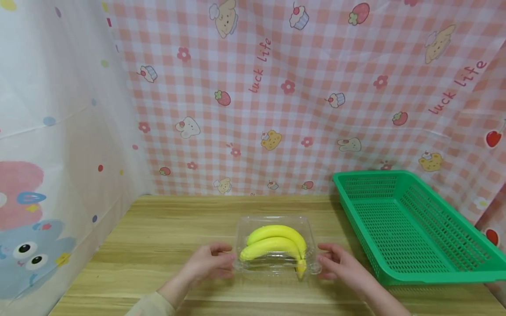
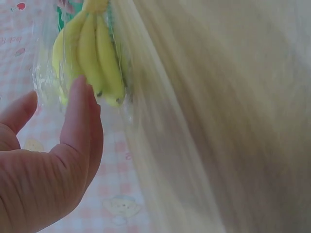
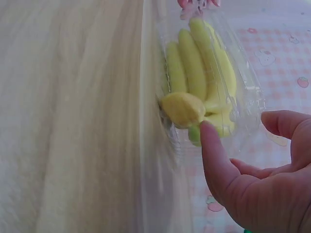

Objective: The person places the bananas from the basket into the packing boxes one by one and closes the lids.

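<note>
A clear plastic box lies on the tabletop with a bunch of yellow bananas inside, its stem end at the box's front right. My left hand is at the box's left side, fingertips right by the edge. On the opposite side, my right hand is at the front right corner. In the left wrist view, thumb and fingers stand apart in front of the bananas. The right wrist view likewise has a gap between thumb and fingers, close to the box's end.
A green perforated plastic basket stands on the right of the wooden table. Behind hangs a pink checked cloth with cartoon prints, and a white printed cloth hangs at the left.
</note>
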`<action>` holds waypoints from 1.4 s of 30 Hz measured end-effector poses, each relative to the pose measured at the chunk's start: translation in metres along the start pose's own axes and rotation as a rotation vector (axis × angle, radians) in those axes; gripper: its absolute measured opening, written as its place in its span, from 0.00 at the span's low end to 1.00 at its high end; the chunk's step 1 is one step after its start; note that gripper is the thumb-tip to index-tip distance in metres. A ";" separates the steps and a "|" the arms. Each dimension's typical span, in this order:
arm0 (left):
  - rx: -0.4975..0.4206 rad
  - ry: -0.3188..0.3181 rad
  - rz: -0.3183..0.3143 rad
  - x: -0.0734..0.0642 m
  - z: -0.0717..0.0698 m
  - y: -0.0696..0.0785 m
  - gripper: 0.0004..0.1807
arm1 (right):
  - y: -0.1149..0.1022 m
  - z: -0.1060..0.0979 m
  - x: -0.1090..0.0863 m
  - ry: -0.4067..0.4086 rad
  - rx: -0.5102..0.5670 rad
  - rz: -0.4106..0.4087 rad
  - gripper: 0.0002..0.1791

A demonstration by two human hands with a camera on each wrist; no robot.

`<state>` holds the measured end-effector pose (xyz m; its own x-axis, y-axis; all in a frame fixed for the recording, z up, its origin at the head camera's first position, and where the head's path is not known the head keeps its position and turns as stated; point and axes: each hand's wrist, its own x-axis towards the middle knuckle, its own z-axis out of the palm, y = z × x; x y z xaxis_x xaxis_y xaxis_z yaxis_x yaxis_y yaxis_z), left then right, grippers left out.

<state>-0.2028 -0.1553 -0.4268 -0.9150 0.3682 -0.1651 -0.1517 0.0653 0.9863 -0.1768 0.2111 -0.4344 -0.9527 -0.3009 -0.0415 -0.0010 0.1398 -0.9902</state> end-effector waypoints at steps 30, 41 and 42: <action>-0.306 0.020 -0.034 -0.003 0.018 -0.012 0.19 | 0.009 0.004 0.003 -0.064 0.240 0.117 0.33; -0.310 0.108 -0.033 -0.003 0.025 -0.015 0.18 | 0.010 0.007 0.004 -0.025 0.246 0.122 0.33; -0.312 0.114 -0.033 -0.003 0.026 -0.015 0.17 | 0.010 0.008 0.004 -0.018 0.246 0.123 0.32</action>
<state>-0.1879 -0.1338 -0.4413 -0.9409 0.2637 -0.2125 -0.2727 -0.2180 0.9371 -0.1784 0.2041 -0.4454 -0.9356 -0.3126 -0.1639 0.1904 -0.0560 -0.9801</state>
